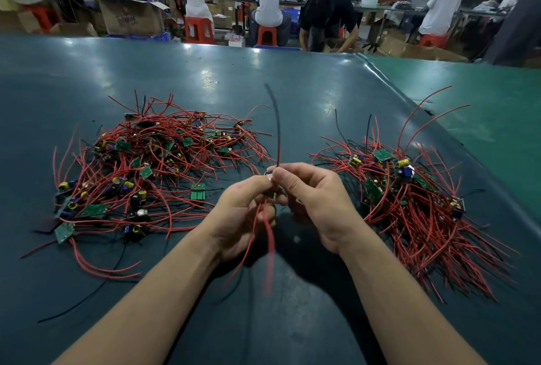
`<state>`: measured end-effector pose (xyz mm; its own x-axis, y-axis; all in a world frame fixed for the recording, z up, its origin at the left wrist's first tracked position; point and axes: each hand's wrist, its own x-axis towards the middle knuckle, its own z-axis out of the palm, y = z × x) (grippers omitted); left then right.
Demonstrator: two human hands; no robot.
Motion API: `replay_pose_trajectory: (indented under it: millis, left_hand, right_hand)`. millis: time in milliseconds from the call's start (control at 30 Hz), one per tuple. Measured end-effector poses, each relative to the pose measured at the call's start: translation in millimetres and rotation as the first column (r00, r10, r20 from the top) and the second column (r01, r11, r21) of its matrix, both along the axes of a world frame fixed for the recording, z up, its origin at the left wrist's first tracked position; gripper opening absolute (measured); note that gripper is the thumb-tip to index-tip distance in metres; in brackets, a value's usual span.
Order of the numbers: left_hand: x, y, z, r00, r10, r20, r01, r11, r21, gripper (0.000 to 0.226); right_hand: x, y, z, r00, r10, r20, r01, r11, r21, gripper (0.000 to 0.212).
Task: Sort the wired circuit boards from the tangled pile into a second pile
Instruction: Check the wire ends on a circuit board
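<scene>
Two wire piles (152, 165) on teal table (205, 72)

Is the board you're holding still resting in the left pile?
No, both hands hold the wired board up between the left pile and the right pile, clear of both.

Two bare forearms, no sleeves in view — hands (281, 206) ungloved, short plain fingernails

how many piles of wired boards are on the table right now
2. One pile lies left of the hands, the other pile to their right. Both hands, left hand and right hand, hold one more board between the piles.
</scene>
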<state>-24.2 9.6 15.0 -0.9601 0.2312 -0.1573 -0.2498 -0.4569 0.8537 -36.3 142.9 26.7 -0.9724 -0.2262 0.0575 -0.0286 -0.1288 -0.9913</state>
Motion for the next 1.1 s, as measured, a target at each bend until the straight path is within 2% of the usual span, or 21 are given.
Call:
replay_pose_trajectory:
  millis: [67, 167, 267, 367, 433, 500, 567, 633, 767, 833, 967, 1100]
  left_hand:
    - [0.5, 0.4, -0.6, 1.0, -0.027, -0.012, 0.027, 1.0, -0.004, 0.026]
    - [0.5, 1.6, -0.7, 1.0, -0.026, -0.018, 0.025, 0.998, -0.056, 0.031]
    - [-1.2, 0.0, -0.6, 0.999, -0.047, 0.007, 0.048, 0.997, -0.064, 0.035]
    - [0.3, -1.6, 1.5, 0.992, -0.127, -0.013, 0.125, 0.986, -0.108, 0.012]
    - [2.1, -1.6, 2.0, 0.986, -0.164, -0.029, 0.159, 0.981, -0.115, 0.021]
    - [3.9, -0.9, 2.6, 0.983, -0.174, -0.055, 0.167, 0.98, -0.103, 0.019]
    - [6.1, -1.4, 1.8, 0.98, -0.182, -0.085, 0.173, 0.98, -0.102, 0.025]
    - [9.2, -1.6, 1.6, 0.975, -0.196, -0.101, 0.184, 0.977, -0.11, 0.029]
    - [11.4, -2.7, 2.1, 0.973, -0.206, -0.1, 0.197, 0.976, -0.093, 0.036]
    - [12.6, -4.2, 2.8, 0.975, -0.203, -0.091, 0.197, 0.978, -0.072, 0.029]
    - [15.3, -5.9, 4.2, 0.974, -0.213, -0.084, 0.217, 0.975, 0.05, 0.018]
    - [15.8, -7.5, 3.0, 0.964, -0.246, -0.104, 0.256, 0.961, 0.102, 0.013]
  right_hand:
    - [-4.6, 5.3, -0.6, 0.998, -0.051, 0.041, 0.052, 0.998, -0.033, 0.029]
    - [-6.7, 8.6, -1.1, 0.993, -0.106, 0.045, 0.107, 0.994, -0.027, 0.012]
    - [-9.2, 6.8, -2.1, 0.986, -0.164, 0.024, 0.165, 0.982, -0.091, 0.017]
    - [-17.2, 13.4, 0.6, 0.948, -0.319, 0.01, 0.313, 0.922, -0.227, 0.021]
    - [-21.0, 18.4, 1.3, 0.914, -0.405, -0.004, 0.387, 0.876, -0.287, 0.023]
    - [-22.0, 18.6, -1.0, 0.887, -0.458, -0.064, 0.427, 0.865, -0.263, 0.025]
    - [-22.3, 17.3, -4.2, 0.845, -0.511, -0.158, 0.486, 0.857, -0.172, 0.025]
    - [-23.1, 18.1, -5.2, 0.79, -0.561, -0.249, 0.56, 0.825, -0.081, 0.022]
    - [-21.1, 18.2, -6.7, 0.671, -0.617, -0.41, 0.671, 0.742, -0.019, 0.018]
    - [-20.9, 16.1, -8.5, 0.664, -0.623, -0.413, 0.679, 0.734, -0.016, 0.018]
    - [-24.2, 11.2, -12.9, 0.731, -0.613, -0.301, 0.631, 0.775, -0.044, 0.017]
    - [-26.6, 12.7, -13.2, 0.716, -0.642, -0.273, 0.65, 0.756, -0.074, 0.017]
